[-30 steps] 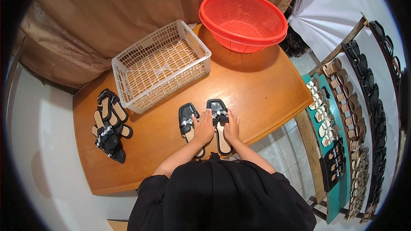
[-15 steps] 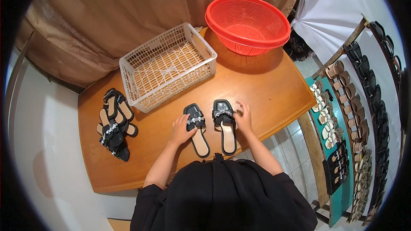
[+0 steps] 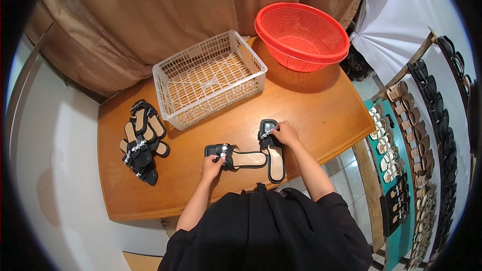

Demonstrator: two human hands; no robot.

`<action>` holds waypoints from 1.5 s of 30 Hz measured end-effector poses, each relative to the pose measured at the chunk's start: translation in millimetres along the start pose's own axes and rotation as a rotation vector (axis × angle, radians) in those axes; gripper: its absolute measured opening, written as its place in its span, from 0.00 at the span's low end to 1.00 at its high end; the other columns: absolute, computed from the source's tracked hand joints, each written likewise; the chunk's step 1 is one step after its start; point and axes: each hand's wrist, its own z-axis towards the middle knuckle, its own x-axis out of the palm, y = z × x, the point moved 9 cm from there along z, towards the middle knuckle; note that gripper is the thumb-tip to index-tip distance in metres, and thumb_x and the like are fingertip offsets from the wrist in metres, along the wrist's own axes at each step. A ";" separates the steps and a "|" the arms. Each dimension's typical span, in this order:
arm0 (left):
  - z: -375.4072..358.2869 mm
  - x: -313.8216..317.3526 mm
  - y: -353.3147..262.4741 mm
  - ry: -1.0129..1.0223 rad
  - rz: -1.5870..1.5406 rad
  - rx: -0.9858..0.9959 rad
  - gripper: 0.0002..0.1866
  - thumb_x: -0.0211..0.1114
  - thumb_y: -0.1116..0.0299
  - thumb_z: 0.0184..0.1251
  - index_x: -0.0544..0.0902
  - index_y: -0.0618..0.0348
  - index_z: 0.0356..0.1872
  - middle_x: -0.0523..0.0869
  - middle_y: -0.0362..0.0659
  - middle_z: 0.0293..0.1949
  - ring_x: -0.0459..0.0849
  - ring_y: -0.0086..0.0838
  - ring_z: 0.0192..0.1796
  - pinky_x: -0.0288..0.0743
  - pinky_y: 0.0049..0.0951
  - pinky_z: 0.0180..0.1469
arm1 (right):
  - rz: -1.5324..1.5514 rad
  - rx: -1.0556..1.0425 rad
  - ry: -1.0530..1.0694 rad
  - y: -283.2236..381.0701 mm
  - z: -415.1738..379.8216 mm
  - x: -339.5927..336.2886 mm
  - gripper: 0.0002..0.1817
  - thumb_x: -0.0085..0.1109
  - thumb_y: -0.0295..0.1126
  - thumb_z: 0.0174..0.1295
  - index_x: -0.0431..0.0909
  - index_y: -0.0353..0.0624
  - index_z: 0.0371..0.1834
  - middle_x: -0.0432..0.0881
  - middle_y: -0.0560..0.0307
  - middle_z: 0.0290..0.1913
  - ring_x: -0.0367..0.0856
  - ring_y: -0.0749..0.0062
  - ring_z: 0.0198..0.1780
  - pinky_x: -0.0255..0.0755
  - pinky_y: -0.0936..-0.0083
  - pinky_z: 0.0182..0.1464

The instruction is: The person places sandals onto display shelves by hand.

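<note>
Two black slide sandals with beige insoles and jewelled straps are at the near side of the table. The left sandal (image 3: pixel 248 159) lies sideways, toe pointing left, its heel against the other one. My left hand (image 3: pixel 211 167) is closed on its jewelled strap. The right sandal (image 3: pixel 275 163) points away from me, heel near the table edge. On its strap, my right hand (image 3: pixel 286 134) pinches the jewelled trim from the right side; the fingertips are partly hidden. A pile of similar black sandals (image 3: pixel 142 143) rests at the table's left.
A white plastic crate (image 3: pixel 216 102) stands at the back of the wooden table (image 3: pixel 326 120), beside a red basket (image 3: pixel 304 60). Brown curtains (image 3: pixel 165 15) hang behind. Racks of sandals (image 3: pixel 414 115) stand on the right, past the table edge.
The left sandal has turned from pointing away to pointing left, with my left hand now on its strap. My right hand has closed on the right sandal's strap. The view has shifted slightly.
</note>
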 end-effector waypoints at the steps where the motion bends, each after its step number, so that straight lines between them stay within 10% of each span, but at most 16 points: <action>1: -12.8 -4.6 -13.4 -0.005 -0.004 -0.005 0.18 0.66 0.53 0.50 0.81 0.62 0.28 0.79 0.48 0.41 0.76 0.41 0.45 0.66 0.38 0.46 | -0.003 -0.006 0.005 1.0 1.3 1.0 0.20 0.57 0.48 0.52 0.79 0.44 0.39 0.73 0.46 0.48 0.68 0.53 0.54 0.52 0.50 0.62; 6: -56.4 -26.4 -87.0 -0.190 0.379 0.285 0.12 0.64 0.57 0.53 0.81 0.54 0.27 0.70 0.46 0.58 0.58 0.38 0.64 0.42 0.51 0.59 | -0.091 -0.093 0.072 -18.9 9.9 10.3 0.20 0.50 0.49 0.57 0.78 0.44 0.37 0.73 0.47 0.48 0.64 0.52 0.57 0.43 0.40 0.62; 22: -55.3 -1.1 -138.5 0.041 -0.271 0.509 0.09 0.58 0.68 0.61 0.72 0.60 0.25 0.64 0.54 0.62 0.50 0.45 0.70 0.40 0.41 0.67 | 0.504 0.487 -0.616 -146.5 -101.0 5.4 0.19 0.43 0.39 0.63 0.72 0.30 0.29 0.76 0.34 0.33 0.74 0.42 0.37 0.65 0.57 0.40; 28: -72.4 41.9 -153.4 0.051 -0.054 0.608 0.10 0.58 0.68 0.61 0.70 0.60 0.24 0.67 0.55 0.60 0.49 0.50 0.69 0.42 0.44 0.66 | 0.696 0.419 -0.696 -155.7 -122.4 1.8 0.17 0.55 0.38 0.58 0.75 0.33 0.21 0.75 0.51 0.16 0.74 0.69 0.20 0.66 0.72 0.27; 39: -94.7 78.0 -113.1 -0.167 -0.146 0.437 0.10 0.57 0.70 0.62 0.69 0.60 0.23 0.68 0.56 0.59 0.49 0.50 0.69 0.40 0.46 0.66 | 0.938 0.265 -0.340 -190.7 -126.6 23.3 0.14 0.54 0.37 0.59 0.76 0.38 0.23 0.73 0.63 0.18 0.69 0.78 0.20 0.65 0.77 0.26; 45: -94.3 99.1 -101.9 -0.231 -0.220 0.378 0.10 0.57 0.71 0.62 0.68 0.60 0.23 0.67 0.56 0.60 0.49 0.48 0.69 0.40 0.44 0.66 | 0.645 0.025 -0.504 -182.8 -104.4 -31.9 0.14 0.55 0.31 0.56 0.72 0.35 0.43 0.78 0.50 0.36 0.78 0.68 0.34 0.71 0.74 0.40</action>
